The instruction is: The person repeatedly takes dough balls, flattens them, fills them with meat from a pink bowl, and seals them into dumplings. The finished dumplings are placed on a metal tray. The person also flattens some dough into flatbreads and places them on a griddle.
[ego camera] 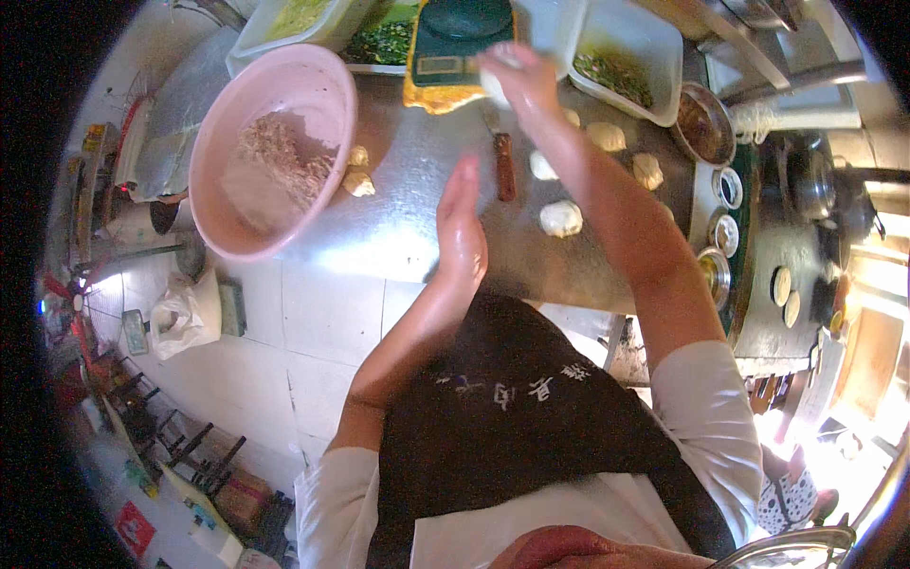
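Observation:
My right hand [519, 67] is blurred and reaches over the front corner of a dark green digital kitchen scale [462, 44]. A piece of white dough [493, 84] shows under its fingers and appears to be gripped by them. Lower down, my left hand [462, 227] is held edge-on above the steel worktop [398, 156], fingers stretched out, with nothing visible in it. Between the hands lies a spatula with a wooden handle [505, 167], its blade pointing towards the scale. Several dough lumps, including a whiter one [560, 218] and a yellowish one [606, 136], rest beneath my right forearm.
A large pink basin [343, 92] with a crumbly pale mixture stands left, two dough bits [359, 184] beside it. Tubs with chopped greens, one at right [665, 78], line the back. Small bowls [726, 188] and a griddle [761, 284] with two flat rounds [782, 286] are at right.

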Available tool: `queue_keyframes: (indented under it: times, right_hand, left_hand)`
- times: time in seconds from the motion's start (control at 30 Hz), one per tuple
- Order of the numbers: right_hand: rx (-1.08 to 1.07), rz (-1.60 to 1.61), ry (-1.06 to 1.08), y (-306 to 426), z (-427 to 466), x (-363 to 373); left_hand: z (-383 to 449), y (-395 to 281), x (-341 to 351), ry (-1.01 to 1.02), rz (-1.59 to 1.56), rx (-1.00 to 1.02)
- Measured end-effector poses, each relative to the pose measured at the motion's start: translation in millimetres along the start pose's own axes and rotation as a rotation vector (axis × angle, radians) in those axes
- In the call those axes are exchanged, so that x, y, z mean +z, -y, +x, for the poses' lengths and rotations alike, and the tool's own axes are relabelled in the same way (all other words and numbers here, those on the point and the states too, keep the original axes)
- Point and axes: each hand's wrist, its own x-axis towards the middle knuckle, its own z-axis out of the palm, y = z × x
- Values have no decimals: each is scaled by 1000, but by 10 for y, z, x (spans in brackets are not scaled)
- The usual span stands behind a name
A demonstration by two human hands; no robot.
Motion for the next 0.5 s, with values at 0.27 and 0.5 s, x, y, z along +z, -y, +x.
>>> queue_keyframes:
  times: [0.27, 0.5]
  right_hand:
    - [-592, -1061, 238, 135, 1316, 447]
    - [-706, -557, -171, -209, 1683, 282]
  left_hand:
    - [341, 38, -1034, -160, 19, -111]
    - [594, 73, -1307, -258, 16, -234]
